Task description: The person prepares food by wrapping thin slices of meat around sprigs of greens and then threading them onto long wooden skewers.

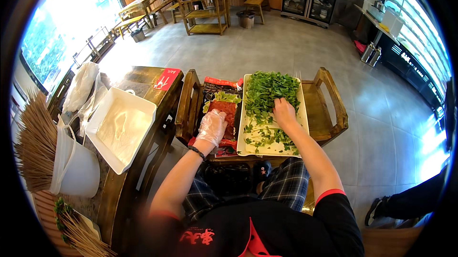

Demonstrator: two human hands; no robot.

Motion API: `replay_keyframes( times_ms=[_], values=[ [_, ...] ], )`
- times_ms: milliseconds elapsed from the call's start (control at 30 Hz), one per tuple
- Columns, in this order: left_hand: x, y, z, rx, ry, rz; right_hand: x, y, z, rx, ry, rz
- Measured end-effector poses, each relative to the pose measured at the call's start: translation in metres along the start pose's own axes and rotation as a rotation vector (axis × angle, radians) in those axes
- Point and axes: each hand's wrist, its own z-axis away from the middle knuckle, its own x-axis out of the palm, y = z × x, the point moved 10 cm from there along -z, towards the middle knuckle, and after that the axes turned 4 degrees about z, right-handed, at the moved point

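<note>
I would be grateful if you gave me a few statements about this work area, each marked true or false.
1. The left hand wears a clear plastic glove. True.
2. The right hand touches the leafy greens. True.
3. The leafy greens lie in a round black bowl. False: they lie in a white rectangular tray.
4. A dark bracelet circles the right wrist. False: it is on the left wrist.
5. A second white tray rests on the table at the left. True.
6. The white bucket stands to the right of the leafy greens. False: it stands at the left of the picture.
</note>
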Motion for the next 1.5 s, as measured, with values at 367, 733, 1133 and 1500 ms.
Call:
replay_keyframes(
  times_ms=[367,733,1133,1500],
  values=[
    [0.011,-0.012,-0.001,-0.049,-0.165,-0.13,-0.024,-0.015,0.004,-0.094,0.115,-0.009],
    [-0.006,-0.067,-0.004,-0.386,0.051,0.654,-0.033,-0.007,0.003,-0.075,0.095,-0.096],
    [0.015,-0.052,-0.003,-0.561,0.038,1.659,-0.039,0.007,0.005,0.094,-0.217,-0.581],
    [0.037,0.038,0.003,-0.591,-0.236,1.768,-0.046,-0.005,0.03,0.27,-0.339,-1.232]
  ],
)
